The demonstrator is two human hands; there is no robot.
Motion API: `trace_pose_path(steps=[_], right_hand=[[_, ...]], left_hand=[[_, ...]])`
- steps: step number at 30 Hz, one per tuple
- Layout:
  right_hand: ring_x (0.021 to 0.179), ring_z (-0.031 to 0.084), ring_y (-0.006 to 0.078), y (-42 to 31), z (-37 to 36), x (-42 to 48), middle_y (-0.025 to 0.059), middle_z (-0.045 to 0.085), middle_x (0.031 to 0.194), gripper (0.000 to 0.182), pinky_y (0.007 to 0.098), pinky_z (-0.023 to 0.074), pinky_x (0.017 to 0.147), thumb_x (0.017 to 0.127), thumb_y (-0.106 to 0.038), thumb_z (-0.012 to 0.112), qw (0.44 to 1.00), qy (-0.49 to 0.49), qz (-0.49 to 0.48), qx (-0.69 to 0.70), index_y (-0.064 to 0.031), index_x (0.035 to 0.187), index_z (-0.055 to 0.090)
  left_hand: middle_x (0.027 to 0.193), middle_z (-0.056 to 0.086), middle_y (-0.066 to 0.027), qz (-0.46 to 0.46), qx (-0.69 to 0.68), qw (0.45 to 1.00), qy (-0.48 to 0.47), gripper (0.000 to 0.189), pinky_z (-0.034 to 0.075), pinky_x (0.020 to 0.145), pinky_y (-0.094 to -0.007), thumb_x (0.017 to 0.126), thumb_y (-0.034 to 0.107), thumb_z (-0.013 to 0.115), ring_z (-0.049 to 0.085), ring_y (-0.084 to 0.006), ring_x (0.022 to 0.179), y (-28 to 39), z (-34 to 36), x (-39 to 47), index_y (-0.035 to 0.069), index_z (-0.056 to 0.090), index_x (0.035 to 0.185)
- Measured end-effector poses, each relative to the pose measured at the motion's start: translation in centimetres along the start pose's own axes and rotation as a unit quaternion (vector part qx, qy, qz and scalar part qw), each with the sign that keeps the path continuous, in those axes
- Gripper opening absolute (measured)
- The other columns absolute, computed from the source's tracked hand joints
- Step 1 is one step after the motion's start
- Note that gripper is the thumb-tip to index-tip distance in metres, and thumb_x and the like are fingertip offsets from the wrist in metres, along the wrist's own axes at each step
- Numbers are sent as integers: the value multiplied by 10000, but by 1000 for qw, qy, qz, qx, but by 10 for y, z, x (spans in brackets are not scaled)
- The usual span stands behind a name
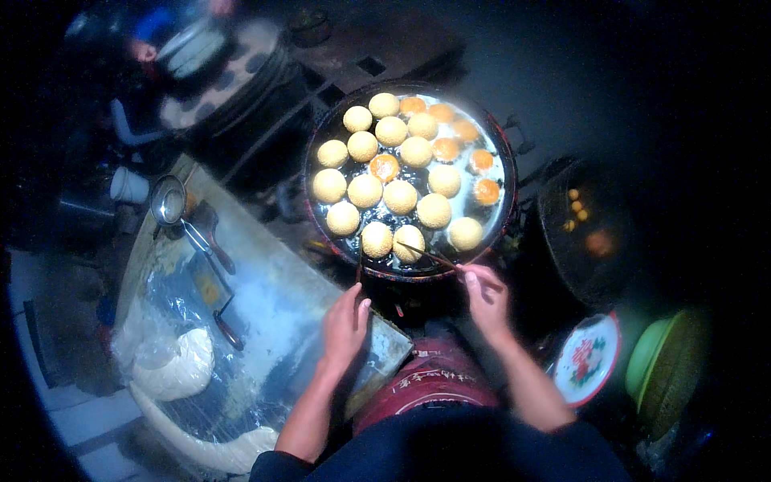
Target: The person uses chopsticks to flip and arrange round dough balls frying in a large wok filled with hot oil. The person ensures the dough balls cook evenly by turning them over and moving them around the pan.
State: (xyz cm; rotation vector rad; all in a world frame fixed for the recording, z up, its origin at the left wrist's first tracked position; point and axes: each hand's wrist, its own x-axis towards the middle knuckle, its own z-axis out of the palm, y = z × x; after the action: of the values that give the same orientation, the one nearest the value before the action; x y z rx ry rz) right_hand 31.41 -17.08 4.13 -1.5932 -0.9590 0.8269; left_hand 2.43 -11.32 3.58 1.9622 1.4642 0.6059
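Observation:
A large round pan [511, 181] of oil holds several pale dough balls [399, 197] and several flatter orange-brown pieces [486, 191], with foam along its right side. My left hand [346, 325] is at the near rim, closed on a thin brown stick [359, 268] that points up at a dough ball [377, 240]. In my right hand [483, 295] is another thin dark stick [430, 254]; its tip meets or overlies the dough ball [409, 248] nearest the rim. Whether either tip presses into a ball cannot be told.
At left, a worktable [271, 283] bears plastic-covered dough [181, 367], a metal strainer [168, 200] and a scraper [227, 334]. A floral enamel plate [587, 361] and a green basin [647, 355] stand at right. Another pan [557, 241] lies beyond. Part of another person's hand [143, 51] shows at upper left.

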Motion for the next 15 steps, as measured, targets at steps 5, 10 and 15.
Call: trace_pose_path(steps=[5, 10, 15], right_hand=[[1003, 670, 126, -3, 1, -1, 68, 727, 1117, 184, 271, 534, 894, 1072, -82, 632, 1000, 6, 15, -7, 7, 1193, 739], [1101, 687, 158, -10, 4, -8, 109, 743, 1188, 176, 302, 556, 946, 1064, -76, 643, 1000, 16, 10, -17, 12, 1185, 737], [1173, 713, 301, -12, 12, -19, 192, 730, 1214, 170, 367, 552, 1009, 1013, 7, 658, 991, -4, -99, -94, 15, 1172, 718]], left_hand=[[1268, 713, -243, -17, -12, 1000, -11, 385, 549, 984, -475, 1035, 210, 672, 696, -428, 1137, 4, -1, 2, 6, 648, 1361], [1266, 715, -242, -10, -21, 1000, 0, 384, 552, 980, -472, 1032, 200, 679, 699, -422, 1132, 14, -2, -1, 8, 648, 1363], [1239, 716, -235, -4, -36, 999, -1, 403, 555, 959, -476, 1018, 204, 704, 694, -424, 1106, 29, 4, -9, 25, 644, 1375]])
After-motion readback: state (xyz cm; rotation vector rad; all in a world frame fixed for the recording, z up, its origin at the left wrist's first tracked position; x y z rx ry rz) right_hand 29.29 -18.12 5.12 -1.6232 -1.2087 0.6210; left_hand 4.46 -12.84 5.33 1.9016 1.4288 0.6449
